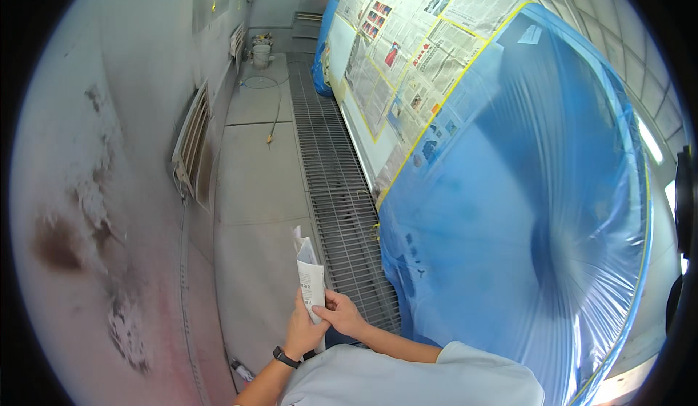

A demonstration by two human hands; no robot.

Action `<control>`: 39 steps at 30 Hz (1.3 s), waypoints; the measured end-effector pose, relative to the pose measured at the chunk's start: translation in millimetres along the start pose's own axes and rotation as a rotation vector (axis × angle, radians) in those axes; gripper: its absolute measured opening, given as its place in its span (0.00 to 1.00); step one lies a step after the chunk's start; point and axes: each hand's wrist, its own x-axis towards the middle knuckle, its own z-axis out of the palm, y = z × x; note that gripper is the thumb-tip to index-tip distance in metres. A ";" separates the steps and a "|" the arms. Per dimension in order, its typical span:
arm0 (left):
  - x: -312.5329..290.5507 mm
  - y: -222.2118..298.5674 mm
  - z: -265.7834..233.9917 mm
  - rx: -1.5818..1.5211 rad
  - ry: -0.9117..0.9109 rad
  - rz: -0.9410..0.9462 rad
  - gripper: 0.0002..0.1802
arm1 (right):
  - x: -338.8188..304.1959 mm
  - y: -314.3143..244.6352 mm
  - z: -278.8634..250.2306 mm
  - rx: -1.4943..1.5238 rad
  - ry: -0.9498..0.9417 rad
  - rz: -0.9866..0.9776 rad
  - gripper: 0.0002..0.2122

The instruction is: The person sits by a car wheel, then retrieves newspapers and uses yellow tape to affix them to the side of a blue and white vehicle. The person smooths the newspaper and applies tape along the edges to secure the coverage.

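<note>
Upright in front of my body is a folded newspaper (311, 279), a narrow white strip with dark print and loose layers at its top end. My left hand (299, 329), with a dark watch on the wrist, is wrapped round its lower part from the left. From the right, my right hand (342, 314) grips the same lower part, its thumb pressed on the front face. The fingers behind the paper are hidden. A large body covered in blue plastic film (494, 239) stands to the right, its upper panels masked with newspaper sheets (407, 50) and yellow tape (445, 109).
A dark floor grating (331, 173) runs lengthwise between the covered body and the grey floor (254, 166). Along the stained left wall (87, 144) sits a louvred vent (194, 144). Farther off are a bucket (261, 55) and a hose (277, 108).
</note>
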 end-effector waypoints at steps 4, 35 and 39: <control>63.7 -29.0 -20.1 -0.114 0.031 -0.079 0.51 | 80.1 5.0 2.8 0.032 -0.018 -0.031 0.19; 630.8 -87.1 -99.0 -0.057 -0.616 0.140 0.42 | 526.9 -135.1 -116.1 0.051 0.773 -0.239 0.19; 660.0 -106.9 -123.5 -0.079 -0.729 0.113 0.42 | 560.1 -136.7 -93.3 0.052 0.940 -0.181 0.21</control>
